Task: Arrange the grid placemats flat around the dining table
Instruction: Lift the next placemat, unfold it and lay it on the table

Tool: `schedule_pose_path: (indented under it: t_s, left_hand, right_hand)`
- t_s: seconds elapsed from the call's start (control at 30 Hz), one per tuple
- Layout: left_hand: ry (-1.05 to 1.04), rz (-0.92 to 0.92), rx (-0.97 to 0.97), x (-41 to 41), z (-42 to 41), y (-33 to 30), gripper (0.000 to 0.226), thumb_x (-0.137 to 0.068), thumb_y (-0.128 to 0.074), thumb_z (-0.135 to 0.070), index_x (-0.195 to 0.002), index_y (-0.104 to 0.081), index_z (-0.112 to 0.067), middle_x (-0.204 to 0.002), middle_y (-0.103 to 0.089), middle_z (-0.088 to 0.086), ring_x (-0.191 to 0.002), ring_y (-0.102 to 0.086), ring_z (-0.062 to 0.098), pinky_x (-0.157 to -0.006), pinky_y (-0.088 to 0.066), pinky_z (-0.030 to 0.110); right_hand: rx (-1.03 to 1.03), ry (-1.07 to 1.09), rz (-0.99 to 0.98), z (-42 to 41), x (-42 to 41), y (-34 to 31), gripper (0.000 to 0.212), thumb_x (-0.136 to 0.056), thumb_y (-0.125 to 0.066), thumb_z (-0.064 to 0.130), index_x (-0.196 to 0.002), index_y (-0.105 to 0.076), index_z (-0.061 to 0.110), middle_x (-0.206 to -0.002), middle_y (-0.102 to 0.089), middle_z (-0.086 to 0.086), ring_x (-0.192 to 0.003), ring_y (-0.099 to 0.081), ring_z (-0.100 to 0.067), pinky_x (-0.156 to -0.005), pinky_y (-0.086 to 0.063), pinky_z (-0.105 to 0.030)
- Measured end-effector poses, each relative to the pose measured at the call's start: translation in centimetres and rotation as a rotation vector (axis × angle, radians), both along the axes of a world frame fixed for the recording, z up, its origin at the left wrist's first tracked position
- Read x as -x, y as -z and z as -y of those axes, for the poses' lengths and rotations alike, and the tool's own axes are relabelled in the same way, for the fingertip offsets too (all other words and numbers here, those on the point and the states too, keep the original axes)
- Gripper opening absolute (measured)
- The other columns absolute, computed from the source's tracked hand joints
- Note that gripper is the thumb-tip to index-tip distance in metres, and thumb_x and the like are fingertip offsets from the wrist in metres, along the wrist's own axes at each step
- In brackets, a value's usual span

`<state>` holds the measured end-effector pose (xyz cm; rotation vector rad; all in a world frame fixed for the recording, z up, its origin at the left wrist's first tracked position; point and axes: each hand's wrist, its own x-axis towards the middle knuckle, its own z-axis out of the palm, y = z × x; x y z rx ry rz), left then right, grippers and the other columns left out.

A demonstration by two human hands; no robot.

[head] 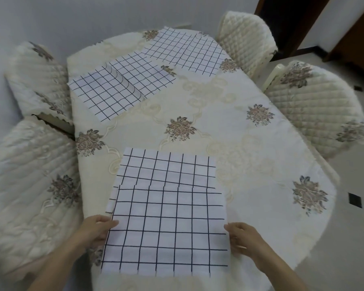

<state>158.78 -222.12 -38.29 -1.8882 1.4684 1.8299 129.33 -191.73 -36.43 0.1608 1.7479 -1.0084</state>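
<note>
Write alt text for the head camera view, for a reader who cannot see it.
A person's left hand and right hand grip the side edges of a grid placemat, overlapping a second placemat on a floral cream tablecloth. Two more placemats lie at the far end, the left one partly folded over. Four quilted chairs surround the table.

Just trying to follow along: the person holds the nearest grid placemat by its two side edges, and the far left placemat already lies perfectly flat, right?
Not quite. In the head view both hands, left hand and right hand, do hold the nearest grid placemat by its side edges, but the far left placemat is not flat: part of it is folded over near its middle.
</note>
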Motion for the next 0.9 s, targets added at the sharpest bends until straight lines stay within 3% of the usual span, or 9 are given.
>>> schedule_pose_path:
  t_s: [0.07,0.13,0.3,0.4,0.5,0.63,0.7,0.83,0.9]
  left_hand:
    - [0.009,-0.019,-0.031,-1.0,-1.1,0.0,0.020,-0.080,-0.075,-0.006,-0.078,-0.055,-0.003,-0.045,-0.031,-0.003,-0.033,-0.027,0.009,-0.036,-0.023,0.012]
    - [0.003,-0.030,-0.012,-1.3,-1.5,0.2,0.016,-0.080,-0.072,0.002,-0.081,-0.057,-0.001,-0.041,-0.031,-0.003,-0.030,-0.026,0.008,-0.036,-0.022,0.011]
    - [-0.015,-0.039,0.158,-0.8,-2.7,-1.0,0.010,-0.081,-0.070,0.005,-0.089,-0.064,0.003,-0.040,-0.044,-0.004,-0.029,-0.033,0.005,-0.033,-0.026,0.011]
    - [-0.059,-0.067,0.157,-0.1,-2.7,-1.4,0.014,-0.082,-0.070,0.003,-0.095,-0.064,0.003,-0.039,-0.042,-0.007,-0.029,-0.031,0.003,-0.033,-0.025,0.010]
    - [-0.080,-0.080,0.124,0.1,-3.4,-1.7,0.007,-0.085,-0.069,-0.002,-0.088,-0.062,-0.002,-0.039,-0.046,-0.009,-0.030,-0.037,0.002,-0.034,-0.032,0.011]
    - [-0.088,-0.053,0.074,-0.9,-4.4,-1.8,0.019,-0.088,-0.069,-0.012,-0.105,-0.062,-0.006,-0.073,-0.063,0.003,-0.065,-0.058,0.013,-0.059,-0.048,0.022]
    - [-0.063,-0.027,0.053,-1.9,-4.7,-1.7,0.023,-0.089,-0.068,-0.017,-0.107,-0.063,-0.005,-0.073,-0.057,0.003,-0.064,-0.054,0.014,-0.059,-0.048,0.024]
    - [-0.106,0.015,0.014,-3.2,-5.8,-2.2,0.022,-0.090,-0.066,-0.030,-0.101,-0.064,-0.011,-0.093,-0.068,0.009,-0.078,-0.063,0.021,-0.066,-0.051,0.029]
    - [-0.140,0.001,0.001,-3.5,-6.4,-2.7,0.014,-0.089,-0.067,-0.026,-0.095,-0.064,-0.014,-0.088,-0.067,0.008,-0.075,-0.061,0.021,-0.068,-0.050,0.030]
  right_hand:
    - [0.002,-0.027,-0.025,-0.5,-0.5,-0.2,0.033,-0.083,-0.074,0.026,-0.109,-0.062,0.009,-0.091,-0.072,-0.005,-0.078,-0.069,-0.023,-0.076,-0.056,-0.034]
    - [0.018,-0.044,-0.032,-0.6,-0.7,-0.6,0.032,-0.083,-0.073,0.018,-0.111,-0.059,0.012,-0.100,-0.073,-0.007,-0.085,-0.072,-0.023,-0.070,-0.057,-0.031]
    - [0.058,-0.035,-0.097,-0.6,-1.3,-1.2,0.032,-0.083,-0.066,-0.003,-0.111,-0.059,0.010,-0.098,-0.073,-0.010,-0.084,-0.071,-0.023,-0.064,-0.054,-0.027]
    - [0.056,-0.016,-0.121,-0.3,-1.0,-1.1,0.031,-0.082,-0.065,-0.003,-0.111,-0.060,0.007,-0.098,-0.073,-0.010,-0.082,-0.070,-0.023,-0.069,-0.054,-0.030]
    - [0.056,-0.009,-0.107,-0.3,-0.8,-1.2,0.025,-0.084,-0.066,0.002,-0.108,-0.063,0.007,-0.096,-0.074,-0.010,-0.081,-0.070,-0.023,-0.069,-0.054,-0.029]
    - [0.060,-0.007,-0.087,-0.9,-0.7,-1.1,0.028,-0.085,-0.069,0.011,-0.111,-0.061,0.009,-0.100,-0.072,-0.010,-0.080,-0.068,-0.024,-0.071,-0.053,-0.029]
    - [0.052,-0.015,-0.081,-1.4,-0.7,-0.9,0.031,-0.085,-0.070,0.016,-0.114,-0.060,0.012,-0.107,-0.071,-0.013,-0.086,-0.067,-0.026,-0.076,-0.053,-0.031]
    - [0.043,-0.018,-0.043,-2.4,-0.9,-0.9,0.035,-0.086,-0.070,0.019,-0.118,-0.057,0.011,-0.112,-0.069,-0.016,-0.091,-0.066,-0.026,-0.081,-0.053,-0.032]
    - [0.039,-0.033,-0.027,-2.8,-1.1,-1.0,0.037,-0.086,-0.070,0.019,-0.120,-0.056,0.011,-0.111,-0.069,-0.016,-0.091,-0.066,-0.027,-0.083,-0.054,-0.033]
